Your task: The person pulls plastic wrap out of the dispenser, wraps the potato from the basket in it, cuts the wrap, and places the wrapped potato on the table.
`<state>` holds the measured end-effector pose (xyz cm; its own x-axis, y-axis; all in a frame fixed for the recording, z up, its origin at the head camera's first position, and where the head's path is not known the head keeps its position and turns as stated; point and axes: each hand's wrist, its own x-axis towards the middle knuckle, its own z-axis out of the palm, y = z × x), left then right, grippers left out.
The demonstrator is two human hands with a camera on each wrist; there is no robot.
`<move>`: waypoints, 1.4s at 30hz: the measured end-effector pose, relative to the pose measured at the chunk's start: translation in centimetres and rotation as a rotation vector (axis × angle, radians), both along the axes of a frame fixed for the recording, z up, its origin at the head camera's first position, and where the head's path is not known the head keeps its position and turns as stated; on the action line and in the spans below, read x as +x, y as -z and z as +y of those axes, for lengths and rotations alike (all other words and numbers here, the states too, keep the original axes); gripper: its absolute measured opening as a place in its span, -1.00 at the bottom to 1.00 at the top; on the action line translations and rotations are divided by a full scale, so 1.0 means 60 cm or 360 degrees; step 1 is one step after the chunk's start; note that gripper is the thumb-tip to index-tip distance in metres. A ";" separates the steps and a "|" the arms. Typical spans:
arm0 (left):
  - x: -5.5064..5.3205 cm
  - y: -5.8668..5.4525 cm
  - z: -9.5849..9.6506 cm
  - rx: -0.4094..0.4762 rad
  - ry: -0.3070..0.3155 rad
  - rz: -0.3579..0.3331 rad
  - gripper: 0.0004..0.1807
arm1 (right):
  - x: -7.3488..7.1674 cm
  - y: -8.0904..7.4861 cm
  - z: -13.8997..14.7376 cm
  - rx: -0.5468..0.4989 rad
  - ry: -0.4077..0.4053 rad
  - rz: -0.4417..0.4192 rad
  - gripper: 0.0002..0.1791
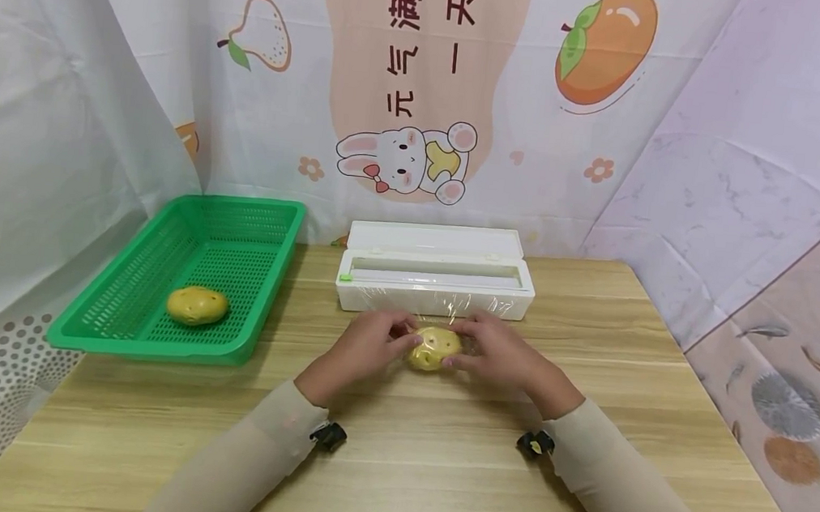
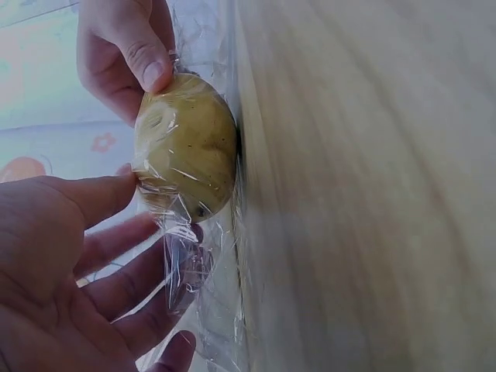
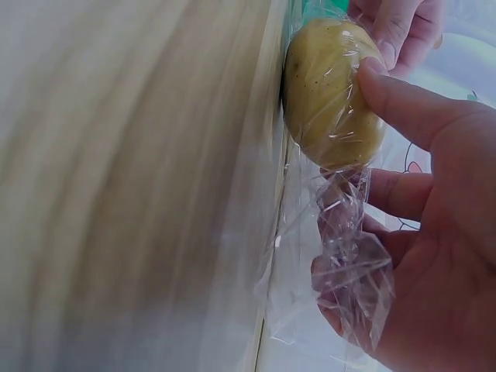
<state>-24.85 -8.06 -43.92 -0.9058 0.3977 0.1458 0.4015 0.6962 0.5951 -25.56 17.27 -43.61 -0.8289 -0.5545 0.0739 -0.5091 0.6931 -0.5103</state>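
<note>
A yellow potato (image 1: 434, 349) lies on the table, with clear cling film (image 3: 350, 267) drawn over its skin. My left hand (image 1: 375, 341) grips it from the left, the thumb on the potato and the fingers behind among the film. From the right, my right hand (image 1: 500, 352) holds it in the same way, thumb against the near face. Crumpled loose film trails from both ends of the potato across the fingers in the wrist views. Just behind the hands, film stretches up to a white cling film dispenser box (image 1: 442, 303) whose lid stands raised.
At the left stands a green plastic basket (image 1: 277, 285) with a second potato (image 1: 196, 306) in it. The wooden table (image 1: 421, 468) runs back to a printed curtain (image 1: 259, 137). A small green piece (image 1: 346, 278) sits at the box's left front edge.
</note>
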 end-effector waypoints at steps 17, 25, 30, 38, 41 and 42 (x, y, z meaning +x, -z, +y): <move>0.005 -0.017 -0.010 -0.0097 0.0153 -0.0028 -0.60 | -0.003 0.005 0.005 0.0034 -0.0011 -0.0004 -0.37; 0.007 -0.018 -0.010 -0.0122 0.0159 0.0009 -0.56 | -0.001 0.001 0.006 0.0047 0.0008 -0.0044 -0.31; 0.007 -0.019 -0.010 -0.0136 0.0164 0.0020 -0.54 | 0.001 -0.004 0.008 0.0021 0.0007 -0.0077 -0.30; 0.007 -0.018 -0.010 -0.0166 0.0165 0.0046 -0.53 | 0.004 -0.011 0.010 0.0026 -0.0001 -0.0063 -0.30; 0.007 -0.017 -0.010 -0.0181 0.0158 0.0056 -0.53 | 0.004 -0.011 0.011 0.0030 -0.0014 -0.0034 -0.34; 0.007 -0.017 -0.010 -0.0180 0.0159 0.0060 -0.53 | 0.004 -0.011 0.011 0.0029 -0.0017 -0.0026 -0.35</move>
<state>-24.41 -8.67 -42.88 -0.8556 0.5014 0.1282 0.4927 0.7134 0.4983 -25.35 17.91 -42.95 -0.8238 -0.5646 0.0505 -0.5085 0.6967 -0.5059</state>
